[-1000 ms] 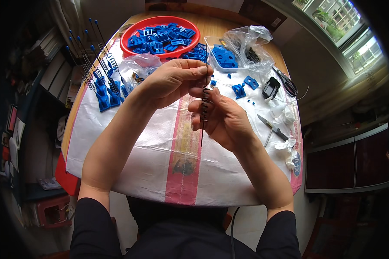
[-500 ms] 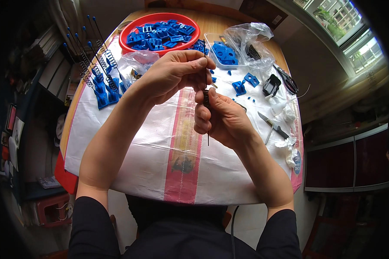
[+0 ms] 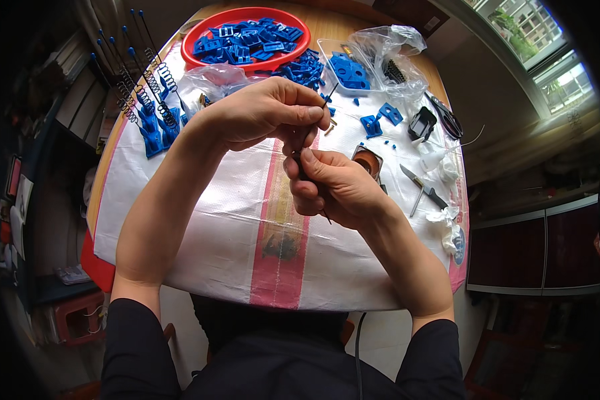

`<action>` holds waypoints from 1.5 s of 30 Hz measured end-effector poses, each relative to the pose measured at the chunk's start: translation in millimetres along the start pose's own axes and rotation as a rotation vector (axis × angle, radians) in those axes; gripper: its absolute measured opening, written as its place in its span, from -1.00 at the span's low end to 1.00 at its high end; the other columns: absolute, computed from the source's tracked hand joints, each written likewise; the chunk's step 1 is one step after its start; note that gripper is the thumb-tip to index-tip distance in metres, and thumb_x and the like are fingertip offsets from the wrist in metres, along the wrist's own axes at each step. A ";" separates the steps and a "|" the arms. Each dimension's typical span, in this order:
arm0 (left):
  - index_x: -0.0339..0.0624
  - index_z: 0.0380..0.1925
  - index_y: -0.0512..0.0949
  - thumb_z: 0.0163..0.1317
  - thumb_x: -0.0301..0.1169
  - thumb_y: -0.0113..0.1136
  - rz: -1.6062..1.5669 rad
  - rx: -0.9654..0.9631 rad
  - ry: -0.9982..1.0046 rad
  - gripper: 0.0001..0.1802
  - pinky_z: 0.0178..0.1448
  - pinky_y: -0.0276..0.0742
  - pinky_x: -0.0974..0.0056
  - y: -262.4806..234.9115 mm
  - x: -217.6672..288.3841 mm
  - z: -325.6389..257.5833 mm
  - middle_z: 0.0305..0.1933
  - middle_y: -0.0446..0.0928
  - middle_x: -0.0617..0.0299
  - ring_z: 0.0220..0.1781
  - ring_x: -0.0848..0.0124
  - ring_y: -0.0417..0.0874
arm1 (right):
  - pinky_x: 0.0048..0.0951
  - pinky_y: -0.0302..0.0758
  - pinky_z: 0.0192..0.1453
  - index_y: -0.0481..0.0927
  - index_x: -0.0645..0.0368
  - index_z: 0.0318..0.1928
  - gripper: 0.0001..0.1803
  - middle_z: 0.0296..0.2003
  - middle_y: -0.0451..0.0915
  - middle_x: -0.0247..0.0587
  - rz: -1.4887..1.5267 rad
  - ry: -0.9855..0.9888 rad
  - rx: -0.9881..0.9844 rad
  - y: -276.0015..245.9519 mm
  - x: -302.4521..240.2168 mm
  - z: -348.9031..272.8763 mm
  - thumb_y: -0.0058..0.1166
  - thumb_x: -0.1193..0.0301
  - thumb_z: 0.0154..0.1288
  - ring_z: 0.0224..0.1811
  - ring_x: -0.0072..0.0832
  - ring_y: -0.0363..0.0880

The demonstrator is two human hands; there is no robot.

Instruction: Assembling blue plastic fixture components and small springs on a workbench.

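Clear plastic bag [image 3: 387, 50] – behind hands.

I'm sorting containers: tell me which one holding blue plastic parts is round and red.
The red bowl at the table's far edge, heaped with blue parts. The other container, a clear plastic tray to its right, is rectangular and see-through.
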State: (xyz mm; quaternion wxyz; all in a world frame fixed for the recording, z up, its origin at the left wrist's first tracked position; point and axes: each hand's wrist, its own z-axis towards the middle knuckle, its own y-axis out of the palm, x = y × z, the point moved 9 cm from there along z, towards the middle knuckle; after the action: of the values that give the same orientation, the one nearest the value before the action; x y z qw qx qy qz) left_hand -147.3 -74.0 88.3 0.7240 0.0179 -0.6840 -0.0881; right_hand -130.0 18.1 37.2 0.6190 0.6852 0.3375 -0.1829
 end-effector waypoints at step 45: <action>-0.37 0.16 0.47 0.50 -0.29 -0.07 -0.334 0.305 0.050 -0.60 -0.08 0.63 0.30 -42.0 -12.0 3.5 -0.09 0.66 0.07 -0.13 0.40 0.68 | -0.37 0.55 -0.11 0.42 0.33 0.15 -0.56 -0.16 0.65 -0.05 -0.020 -0.259 0.066 -1.1 -30.6 -2.4 -0.27 0.19 0.60 -0.24 -0.34 0.66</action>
State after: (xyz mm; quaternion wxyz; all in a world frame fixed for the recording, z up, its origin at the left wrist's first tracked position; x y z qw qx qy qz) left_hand -155.7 -113.1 70.5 0.7050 0.2424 -0.6587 -0.1017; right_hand -152.7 13.2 57.3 0.6326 0.6726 0.2553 -0.2868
